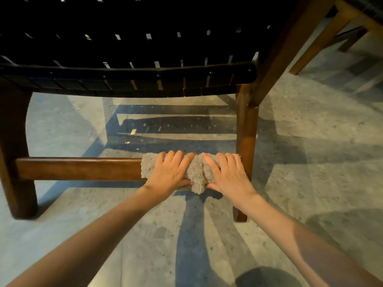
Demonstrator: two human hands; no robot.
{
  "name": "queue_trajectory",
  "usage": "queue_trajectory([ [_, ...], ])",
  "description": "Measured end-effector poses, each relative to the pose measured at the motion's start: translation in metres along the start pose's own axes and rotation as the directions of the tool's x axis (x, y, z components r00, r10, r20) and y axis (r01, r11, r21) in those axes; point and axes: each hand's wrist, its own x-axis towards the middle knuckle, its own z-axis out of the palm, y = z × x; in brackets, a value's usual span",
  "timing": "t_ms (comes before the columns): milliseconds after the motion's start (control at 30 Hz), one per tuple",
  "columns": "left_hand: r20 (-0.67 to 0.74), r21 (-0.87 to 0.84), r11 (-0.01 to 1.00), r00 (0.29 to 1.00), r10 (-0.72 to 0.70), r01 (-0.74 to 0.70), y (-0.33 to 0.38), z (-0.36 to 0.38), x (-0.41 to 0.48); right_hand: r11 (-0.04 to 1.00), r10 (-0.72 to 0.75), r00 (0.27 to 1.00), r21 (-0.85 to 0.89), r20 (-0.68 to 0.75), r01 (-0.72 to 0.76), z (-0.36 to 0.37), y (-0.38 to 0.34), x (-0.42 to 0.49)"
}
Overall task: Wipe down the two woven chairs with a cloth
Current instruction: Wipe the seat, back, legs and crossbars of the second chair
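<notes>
A woven chair fills the upper frame, with a black strap seat (132,48) and dark wooden legs. Its low wooden crossbar (78,168) runs between the legs. A beige fluffy cloth (196,172) is wrapped over the right end of that bar. My left hand (169,172) grips the cloth and bar, fingers over the top and thumb underneath. My right hand (228,175) grips it the same way, close beside the right leg (246,141). A second chair (331,23) shows only its legs and seat corner at the top right.
The floor (310,162) is pale speckled stone crossed by dark shadows. The left chair leg (14,152) stands at the frame's left edge. A slanted wooden support (284,48) rises to the right of the seat.
</notes>
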Motion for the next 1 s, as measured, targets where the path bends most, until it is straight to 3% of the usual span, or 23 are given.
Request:
queue_trajectory([
  [133, -0.013, 0.031, 0.999, 1.0, 0.026, -0.026, -0.02, 0.007, -0.004, 0.999, 0.017, 1.0, -0.042, 0.01, -0.017, -0.002, -0.016, 0.008],
  [233, -0.021, -0.005, 1.0, 1.0, -0.015, 0.015, -0.047, 0.01, -0.023, 1.0, -0.001, 0.999, 0.018, 0.037, 0.0, -0.008, -0.043, 0.024],
  [367, -0.216, -0.094, 0.995, 0.975, -0.057, 0.037, -0.085, 0.019, -0.054, 0.989, -0.033, 0.996, 0.144, 0.088, 0.02, -0.013, -0.087, 0.047],
  [533, -0.179, -0.134, 0.99, 0.982, -0.068, 0.044, -0.086, 0.02, -0.058, 0.957, -0.047, 0.995, 0.29, 0.086, 0.021, -0.017, -0.067, 0.048],
  [733, -0.128, -0.241, 0.97, 0.99, -0.059, 0.026, -0.044, 0.007, -0.026, 0.928, 0.205, 0.973, 0.295, 0.102, -0.227, -0.008, -0.029, 0.027],
  [867, -0.134, -0.127, 0.985, 0.982, -0.131, 0.114, -0.007, 0.004, 0.004, 0.92, 0.308, 0.95, 0.24, 0.05, -0.31, -0.004, -0.015, 0.012],
  [1000, -0.143, -0.086, 0.994, 0.986, -0.085, 0.073, -0.017, 0.011, 0.003, 0.913, 0.364, 0.931, 0.191, 0.023, -0.361, -0.004, -0.027, 0.017],
])
